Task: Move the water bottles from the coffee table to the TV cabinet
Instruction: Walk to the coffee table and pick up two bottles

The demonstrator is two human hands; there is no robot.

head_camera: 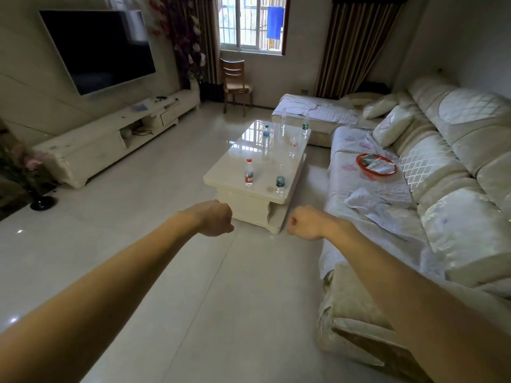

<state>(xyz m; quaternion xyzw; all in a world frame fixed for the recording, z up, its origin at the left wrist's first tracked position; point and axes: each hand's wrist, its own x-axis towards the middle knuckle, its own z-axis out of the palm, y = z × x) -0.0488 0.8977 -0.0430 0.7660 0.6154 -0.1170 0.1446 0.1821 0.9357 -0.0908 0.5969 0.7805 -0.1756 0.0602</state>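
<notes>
Both the left hand [214, 218] and right hand [304, 222] are held curled into empty fists, since the bottles on the coffee table [221, 176] are not yet reached.

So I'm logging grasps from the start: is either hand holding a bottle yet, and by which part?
Nothing is held. The left hand and right hand are empty fists, short of the coffee table.

Pale glossy tile floor [171, 272] — daylight through barred window [250, 22]. Striped curtains [351, 42] either side. Wall-mounted TV [96, 48], cream sofa [442, 167] right, wooden chair [236, 81] beneath window.
</notes>
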